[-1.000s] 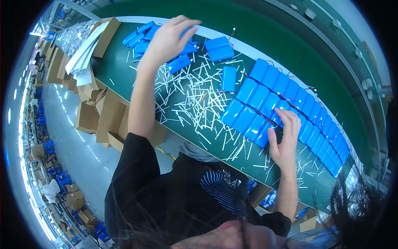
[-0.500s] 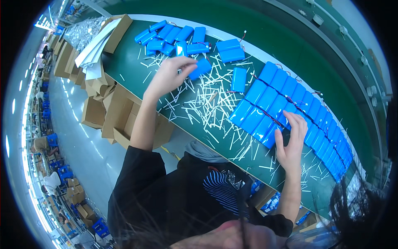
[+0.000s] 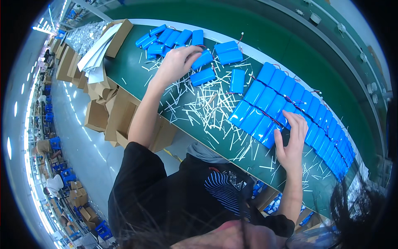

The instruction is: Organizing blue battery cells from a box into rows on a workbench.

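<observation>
My left hand (image 3: 179,63) is at the far left part of the bench, its fingers and thumb closed on the end of a blue shrink-wrapped battery pack (image 3: 203,59). Just below that pack lies another blue battery pack (image 3: 202,76), among the white strips. My right hand (image 3: 292,143) rests at the near edge of a block of battery packs (image 3: 265,99) laid in close rows. Its fingers are stretched and its thumb stands apart, touching the packs without lifting any. Dark and red leads with small white connectors run between the rows.
Loose white strips (image 3: 211,106) are scattered over the green bench. A jumbled heap of battery packs (image 3: 170,37) lies at the far left, with a pair (image 3: 229,52) and a single pack (image 3: 237,81) closer to the rows. Cardboard boxes (image 3: 120,114) stand beside the bench on the left.
The pack that was by my left hand now lies lower on the strips. That hand has moved slightly up and right, to another pack. My right hand has stayed put.
</observation>
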Action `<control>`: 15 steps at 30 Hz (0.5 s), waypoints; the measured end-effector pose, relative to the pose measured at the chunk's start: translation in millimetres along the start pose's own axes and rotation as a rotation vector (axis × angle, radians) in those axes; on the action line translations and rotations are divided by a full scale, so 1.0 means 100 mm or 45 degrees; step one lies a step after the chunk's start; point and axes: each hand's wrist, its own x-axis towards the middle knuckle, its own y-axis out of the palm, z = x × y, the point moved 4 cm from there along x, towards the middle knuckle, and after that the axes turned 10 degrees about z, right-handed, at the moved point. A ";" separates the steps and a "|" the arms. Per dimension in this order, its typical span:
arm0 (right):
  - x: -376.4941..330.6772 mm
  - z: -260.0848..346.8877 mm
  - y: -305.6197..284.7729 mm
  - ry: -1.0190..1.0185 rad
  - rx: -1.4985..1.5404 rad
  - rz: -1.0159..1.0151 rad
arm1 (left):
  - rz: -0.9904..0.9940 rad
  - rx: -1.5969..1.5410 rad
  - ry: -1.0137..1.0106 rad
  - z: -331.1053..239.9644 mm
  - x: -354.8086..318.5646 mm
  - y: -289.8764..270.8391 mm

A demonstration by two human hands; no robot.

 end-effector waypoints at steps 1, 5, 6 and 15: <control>0.00 0.01 0.00 0.001 0.001 0.001 | 0.042 0.055 0.013 -0.04 -0.04 0.01; 0.00 0.02 0.01 -0.011 0.002 -0.001 | 0.055 0.143 -0.029 0.02 -0.08 0.00; 0.00 0.03 0.02 -0.020 0.001 -0.008 | -0.015 0.118 -0.093 0.09 -0.05 -0.03; -0.01 0.03 0.00 -0.004 -0.018 -0.010 | 0.040 0.140 -0.435 0.27 -0.22 -0.06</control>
